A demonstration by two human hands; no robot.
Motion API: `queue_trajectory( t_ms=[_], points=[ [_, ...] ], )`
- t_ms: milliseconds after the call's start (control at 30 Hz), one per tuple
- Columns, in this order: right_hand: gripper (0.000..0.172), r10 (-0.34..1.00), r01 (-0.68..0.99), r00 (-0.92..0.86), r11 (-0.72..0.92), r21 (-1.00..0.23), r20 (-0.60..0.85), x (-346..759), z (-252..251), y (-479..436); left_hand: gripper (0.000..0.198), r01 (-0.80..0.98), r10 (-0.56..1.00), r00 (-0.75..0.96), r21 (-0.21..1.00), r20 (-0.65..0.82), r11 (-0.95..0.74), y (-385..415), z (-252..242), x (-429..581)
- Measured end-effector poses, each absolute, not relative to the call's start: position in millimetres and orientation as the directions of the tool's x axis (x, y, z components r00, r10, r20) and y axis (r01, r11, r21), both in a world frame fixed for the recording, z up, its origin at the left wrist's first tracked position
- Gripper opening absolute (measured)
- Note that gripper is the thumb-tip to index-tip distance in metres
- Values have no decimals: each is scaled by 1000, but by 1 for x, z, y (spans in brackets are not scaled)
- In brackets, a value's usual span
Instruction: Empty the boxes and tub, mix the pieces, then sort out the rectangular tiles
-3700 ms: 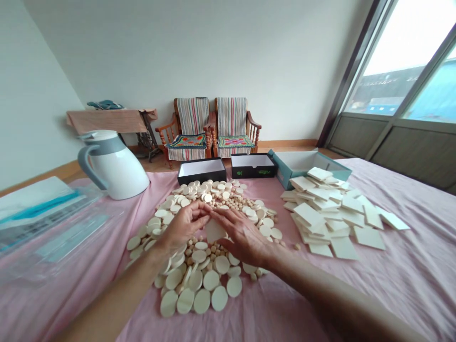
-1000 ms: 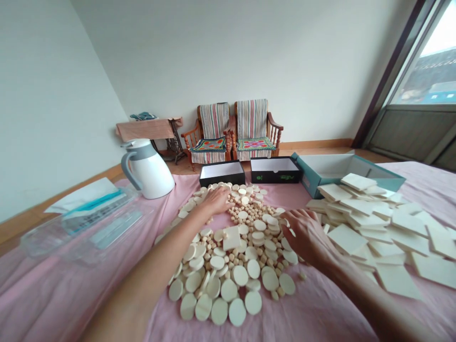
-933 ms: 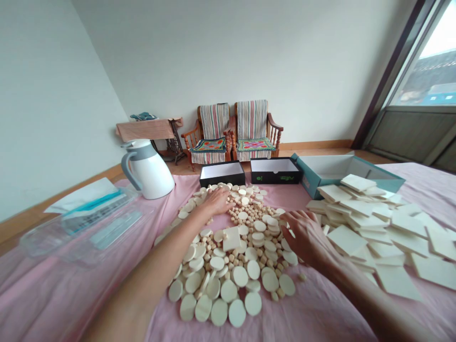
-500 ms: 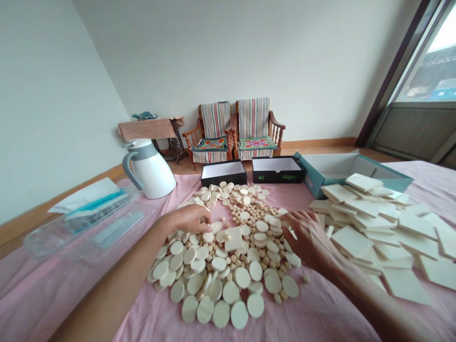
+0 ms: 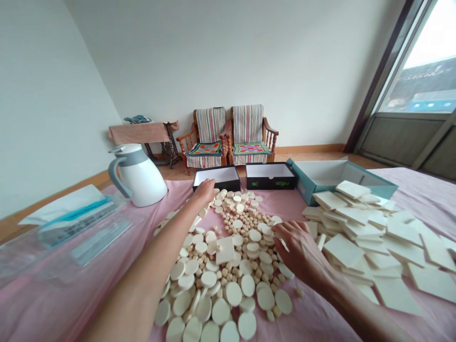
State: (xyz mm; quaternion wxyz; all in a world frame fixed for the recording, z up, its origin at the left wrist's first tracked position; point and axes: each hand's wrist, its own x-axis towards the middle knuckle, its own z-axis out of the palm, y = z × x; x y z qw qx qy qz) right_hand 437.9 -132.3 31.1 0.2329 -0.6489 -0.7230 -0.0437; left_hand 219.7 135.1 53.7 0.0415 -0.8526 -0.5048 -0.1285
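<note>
A wide pile of pale wooden discs (image 5: 233, 294) and small wooden cubes (image 5: 249, 219) lies on the pink cloth, with one square tile (image 5: 225, 250) on top. My left hand (image 5: 206, 191) is at the near edge of the left black box (image 5: 231, 184), its fingers drawn together; what they hold, if anything, is hidden. At the right edge of the pile, my right hand (image 5: 292, 240) rests palm down over the discs, with its fingers slightly spread and nothing seen in them.
Another black box (image 5: 270, 183) and a teal box (image 5: 309, 187) stand behind the pile. Many square tiles (image 5: 344, 251) are heaped at the right. A white jug (image 5: 142, 183) and clear plastic packaging (image 5: 103, 237) sit at the left; two chairs stand behind.
My left hand has moved forward from the left side of the pile to the left black box. My right hand stays beside the pile. The view has shifted slightly.
</note>
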Motion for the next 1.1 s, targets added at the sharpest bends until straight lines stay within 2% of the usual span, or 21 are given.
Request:
queue_trajectory(
  t_ms=[133,233,367,467,567,867,1100],
  points=[
    [16,916,956,-57,165,-243,396,439,31,-132,33,900,875,416,28,248,-435,136,57,211],
    [16,917,955,-63,170,-244,395,439,32,-132,22,910,876,399,5,270,-416,128,63,208],
    [15,923,952,-51,160,-261,381,438,33,-133,23,873,826,471,-31,309,-486,105,64,219],
    [15,923,952,-54,163,-259,382,437,34,-133,18,797,772,596,-49,220,-601,85,57,234],
    [14,926,953,-57,162,-257,373,437,34,-133,14,764,753,643,-58,140,-642,70,50,245],
    [15,932,957,-61,156,-245,358,437,35,-133,35,790,790,613,-53,30,-611,71,54,254],
    [16,941,961,-62,147,-237,333,436,38,-133,30,827,827,562,-13,-25,-562,80,52,251]
  ],
)
